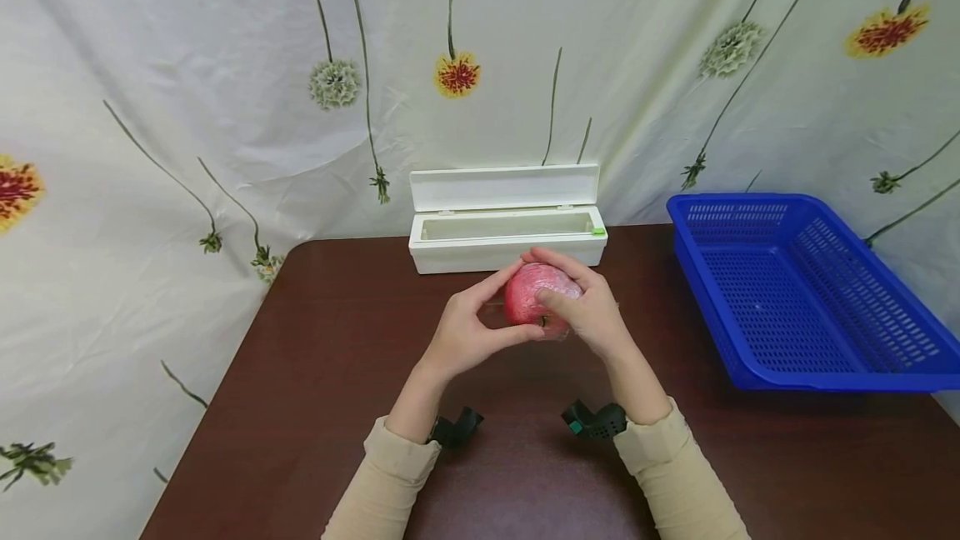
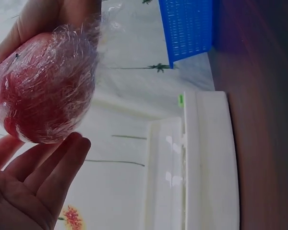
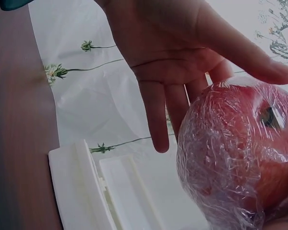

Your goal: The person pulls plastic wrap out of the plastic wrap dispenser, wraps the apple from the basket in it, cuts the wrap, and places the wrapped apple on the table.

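Note:
A red apple (image 1: 521, 297) wrapped in clear plastic film is held up above the table between both hands. My left hand (image 1: 468, 332) grips it from the left, fingertips at its far side and thumb near the stem. On the right, my right hand (image 1: 596, 315) holds it with the thumb across its top and the fingers behind. Crinkled film (image 2: 67, 86) covers the apple in the left wrist view, with a loose edge sticking out. The stem hollow (image 3: 271, 117) shows through the film in the right wrist view.
Behind the hands stands a long white box (image 1: 506, 257), its hinged lid (image 1: 506, 188) raised and a green tab (image 1: 597, 232) at its right end. A blue plastic basket (image 1: 738, 340) sits at the right on the dark brown table (image 1: 315, 373). Flowered cloth (image 1: 247, 65) hangs behind.

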`<state>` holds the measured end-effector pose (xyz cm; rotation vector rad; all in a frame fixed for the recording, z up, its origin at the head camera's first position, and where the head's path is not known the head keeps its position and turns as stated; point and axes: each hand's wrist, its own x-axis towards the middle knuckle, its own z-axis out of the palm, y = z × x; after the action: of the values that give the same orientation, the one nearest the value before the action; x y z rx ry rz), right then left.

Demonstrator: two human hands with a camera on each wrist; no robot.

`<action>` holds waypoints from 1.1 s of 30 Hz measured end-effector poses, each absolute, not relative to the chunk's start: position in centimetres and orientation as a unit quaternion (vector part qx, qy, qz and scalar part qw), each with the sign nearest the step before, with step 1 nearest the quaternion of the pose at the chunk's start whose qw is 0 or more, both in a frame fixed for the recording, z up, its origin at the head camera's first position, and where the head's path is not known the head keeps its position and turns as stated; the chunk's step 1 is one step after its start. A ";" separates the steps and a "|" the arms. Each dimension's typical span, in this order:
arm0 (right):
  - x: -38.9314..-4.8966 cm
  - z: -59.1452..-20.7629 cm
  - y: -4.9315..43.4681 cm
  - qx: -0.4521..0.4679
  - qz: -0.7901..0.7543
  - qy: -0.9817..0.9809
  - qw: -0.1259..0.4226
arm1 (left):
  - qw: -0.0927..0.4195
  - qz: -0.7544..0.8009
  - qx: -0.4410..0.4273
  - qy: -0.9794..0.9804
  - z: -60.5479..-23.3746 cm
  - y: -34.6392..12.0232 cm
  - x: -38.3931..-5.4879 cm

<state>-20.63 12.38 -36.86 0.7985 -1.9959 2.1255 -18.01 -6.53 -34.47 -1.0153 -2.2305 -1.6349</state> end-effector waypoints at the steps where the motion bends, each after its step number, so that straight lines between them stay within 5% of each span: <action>1: -20.6 -36.9 12.4 0.263 0.702 -0.659 0.061 | 0.108 -0.541 -0.351 -0.757 -34.6 -6.5 -18.1; 10: -20.6 -36.5 12.5 0.241 0.721 -0.646 0.066 | 0.219 -0.435 -0.445 -0.751 -37.3 -6.8 -20.2; 19: -20.6 -36.4 12.6 0.244 0.731 -0.634 0.064 | 0.272 -0.383 -0.458 -0.755 -37.4 -6.6 -20.4; 33: -20.7 -36.5 12.9 0.300 0.720 -0.623 0.059 | 0.170 -0.533 -0.419 -0.715 -35.6 -6.6 -19.0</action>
<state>-20.69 12.86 -36.45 0.9100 -1.8879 2.1797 -19.00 -6.57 -35.56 -1.1907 -2.0325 -1.5147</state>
